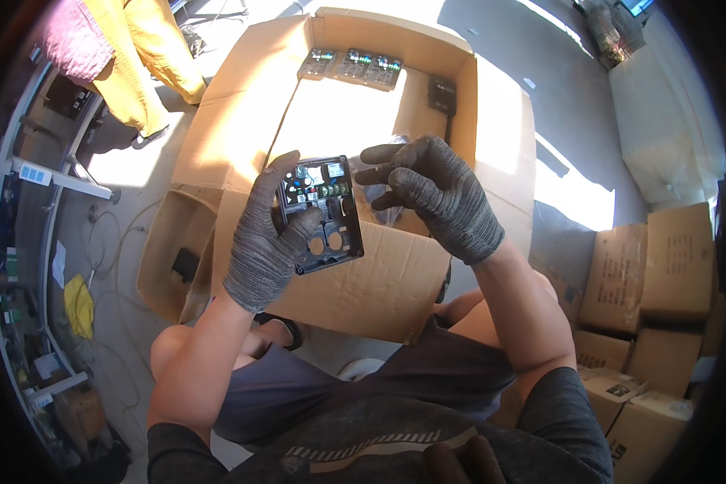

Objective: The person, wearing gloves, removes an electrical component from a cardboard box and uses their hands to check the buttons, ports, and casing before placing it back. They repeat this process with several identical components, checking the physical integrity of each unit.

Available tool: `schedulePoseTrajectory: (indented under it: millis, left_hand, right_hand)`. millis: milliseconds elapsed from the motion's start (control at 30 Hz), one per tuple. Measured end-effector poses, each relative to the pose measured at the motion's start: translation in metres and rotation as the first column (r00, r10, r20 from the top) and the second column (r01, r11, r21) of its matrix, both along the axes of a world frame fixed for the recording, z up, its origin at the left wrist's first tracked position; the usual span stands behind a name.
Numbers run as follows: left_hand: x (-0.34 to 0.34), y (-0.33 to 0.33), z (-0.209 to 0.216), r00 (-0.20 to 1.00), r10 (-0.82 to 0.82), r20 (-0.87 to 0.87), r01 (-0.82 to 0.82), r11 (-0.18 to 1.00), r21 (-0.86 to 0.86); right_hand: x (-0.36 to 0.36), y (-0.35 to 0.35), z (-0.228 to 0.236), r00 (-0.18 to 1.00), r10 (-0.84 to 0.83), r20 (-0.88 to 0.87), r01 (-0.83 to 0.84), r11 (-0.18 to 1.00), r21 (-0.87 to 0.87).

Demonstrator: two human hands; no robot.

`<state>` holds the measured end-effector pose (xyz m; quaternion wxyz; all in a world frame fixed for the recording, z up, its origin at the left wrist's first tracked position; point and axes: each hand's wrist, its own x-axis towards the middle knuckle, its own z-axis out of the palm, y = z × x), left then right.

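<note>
Grey knit gloves cover both hands. My left hand (260,242) grips a black plastic housing (348,230) by its left side, with the thumb across its front. Its open face shows a circuit board (319,181) with green and white parts, and two round openings below. Just right of the housing, my right hand (452,198) is raised, thumb and fingers drawn together. Anything between those fingertips is too small to name. Beneath the right hand lies crumpled clear plastic (385,211) in the large cardboard box (363,282).
Several similar black units (363,68) stand along the box's far wall, and a black piece (442,95) sits at its right. A smaller carton (165,266) adjoins on the left. Stacked cartons (613,274) stand at right. Another person's yellow trousers (129,73) show at far left, near a metal rack (56,179).
</note>
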<state>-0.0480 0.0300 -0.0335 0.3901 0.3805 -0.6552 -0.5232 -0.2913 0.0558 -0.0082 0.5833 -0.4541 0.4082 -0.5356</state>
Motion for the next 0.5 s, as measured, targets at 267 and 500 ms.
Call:
schedulePoseTrajectory:
  millis: [267,500]
  left_hand:
    - [0.005,-0.010,-0.003,0.948,0.039,-0.315,0.066,0.946,0.318]
    - [0.000,-0.007,-0.013,0.996,0.023,-0.087,-0.004,0.978,0.207]
  right_hand:
    - [0.032,0.017,-0.031,0.958,-0.186,0.218,0.032,0.824,0.565]
    - [0.048,0.023,-0.033,0.993,-0.096,0.074,0.060,0.918,0.391]
